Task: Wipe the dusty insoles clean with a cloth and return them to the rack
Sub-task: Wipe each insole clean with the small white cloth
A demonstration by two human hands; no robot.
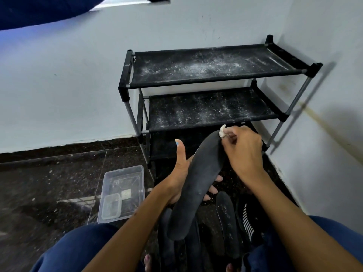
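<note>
Mid-wipe: left hand (179, 180) gripped insole (198, 185) from under, right hand (242, 148) pinched cloth (223, 131) at its tip. Next, guessing: drag cloth down length, then onto dusty rack (208, 65).

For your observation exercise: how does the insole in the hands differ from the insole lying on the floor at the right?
The held insole is lifted and tilted toward the rack; the floor insole lies flat. The held insole looks mostly clean, with a cloth at its tip; the floor insole shows pale dust specks. Both are dark.
</note>
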